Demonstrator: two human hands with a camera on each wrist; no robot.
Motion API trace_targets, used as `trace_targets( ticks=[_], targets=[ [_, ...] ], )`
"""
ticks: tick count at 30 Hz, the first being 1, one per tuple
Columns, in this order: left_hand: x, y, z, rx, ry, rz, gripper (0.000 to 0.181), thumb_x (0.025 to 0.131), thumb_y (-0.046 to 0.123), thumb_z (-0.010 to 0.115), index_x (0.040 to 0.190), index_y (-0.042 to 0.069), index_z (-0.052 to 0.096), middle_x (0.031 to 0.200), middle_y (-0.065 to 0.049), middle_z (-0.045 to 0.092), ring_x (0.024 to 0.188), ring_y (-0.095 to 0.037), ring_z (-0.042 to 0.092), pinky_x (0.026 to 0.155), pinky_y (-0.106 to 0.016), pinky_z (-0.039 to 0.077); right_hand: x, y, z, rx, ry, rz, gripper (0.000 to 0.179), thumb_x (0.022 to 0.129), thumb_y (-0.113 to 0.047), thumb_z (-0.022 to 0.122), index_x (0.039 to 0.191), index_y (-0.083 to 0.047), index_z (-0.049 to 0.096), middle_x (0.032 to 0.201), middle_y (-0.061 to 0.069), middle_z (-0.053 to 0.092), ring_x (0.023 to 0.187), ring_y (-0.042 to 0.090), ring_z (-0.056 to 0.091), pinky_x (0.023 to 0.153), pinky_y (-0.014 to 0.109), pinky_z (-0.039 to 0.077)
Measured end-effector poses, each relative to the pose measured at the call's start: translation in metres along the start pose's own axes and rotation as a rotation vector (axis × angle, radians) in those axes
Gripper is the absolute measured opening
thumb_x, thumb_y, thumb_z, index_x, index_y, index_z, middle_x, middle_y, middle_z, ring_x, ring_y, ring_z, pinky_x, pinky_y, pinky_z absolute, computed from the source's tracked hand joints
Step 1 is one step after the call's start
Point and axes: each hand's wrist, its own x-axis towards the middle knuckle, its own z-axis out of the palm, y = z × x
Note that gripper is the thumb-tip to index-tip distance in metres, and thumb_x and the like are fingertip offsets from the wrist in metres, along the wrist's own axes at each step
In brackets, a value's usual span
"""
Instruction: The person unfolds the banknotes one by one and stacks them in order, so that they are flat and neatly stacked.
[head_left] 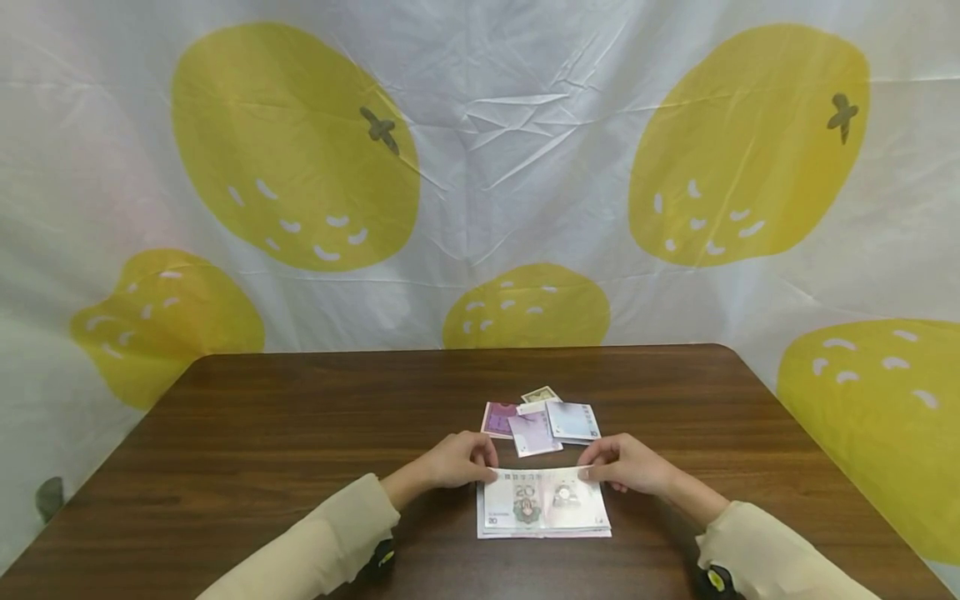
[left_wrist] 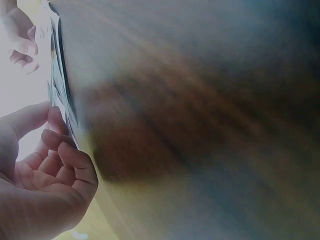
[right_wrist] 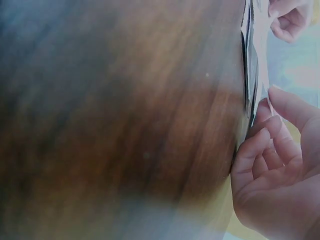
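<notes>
A pale banknote (head_left: 551, 502) printed with a 20 lies face up on a small stack of notes (head_left: 600, 533) near the table's front. At its upper left corner my left hand (head_left: 456, 460) pinches it between thumb and fingers. The opposite upper corner is pinched by my right hand (head_left: 630, 463). Both wrist views show the stack edge-on, with thumbs on top and curled fingers at the edge; how many notes the fingers hold, I cannot tell. Just beyond lie a folded purple-white note (head_left: 536, 433), a bluish folded note (head_left: 573, 420) and a magenta note (head_left: 498, 418).
A small yellowish note (head_left: 540, 394) lies farthest back in the loose pile. The brown wooden table (head_left: 300, 417) reaches back to a white curtain (head_left: 480, 183) with yellow fruit prints. A dark roundish object (head_left: 50, 498) shows beyond the left table edge.
</notes>
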Motion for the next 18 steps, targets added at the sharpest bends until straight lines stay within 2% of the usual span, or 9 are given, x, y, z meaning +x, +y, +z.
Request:
trace_targets(
  ticks=[5, 12, 18],
  targets=[
    [-0.0016, 0.0017, 0.0001, 0.027, 0.002, 0.0, 0.012, 0.073, 0.007, 0.068, 0.075, 0.008, 0.057, 0.056, 0.005, 0.05, 0.048, -0.005, 0.044, 0.047, -0.021, 0.036, 0.001, 0.0014, 0.0015, -0.047, 0.009, -0.004, 0.014, 0.077, -0.013, 0.066, 0.084, -0.002, 0.063, 0.06, -0.001, 0.048, 0.045, 0.008, 0.04, 0.039, 0.02, 0.033],
    [-0.0038, 0.0039, -0.0002, 0.074, -0.002, 0.045, 0.012, 0.072, 0.005, 0.068, 0.074, 0.006, 0.056, 0.056, 0.004, 0.051, 0.049, -0.005, 0.044, 0.046, -0.02, 0.035, 0.001, 0.0001, 0.0028, -0.127, 0.02, -0.043, 0.013, 0.076, -0.013, 0.067, 0.083, -0.003, 0.063, 0.061, 0.0, 0.048, 0.044, 0.008, 0.04, 0.038, 0.021, 0.034],
    [-0.0041, 0.0035, 0.0015, 0.127, -0.009, 0.052, 0.012, 0.072, 0.006, 0.068, 0.073, 0.007, 0.056, 0.055, 0.005, 0.049, 0.049, -0.004, 0.043, 0.046, -0.02, 0.034, 0.0011, -0.0005, 0.0047, -0.171, 0.022, -0.048, 0.009, 0.076, -0.011, 0.067, 0.081, -0.006, 0.063, 0.061, -0.001, 0.049, 0.043, 0.007, 0.039, 0.038, 0.021, 0.035]
  ],
)
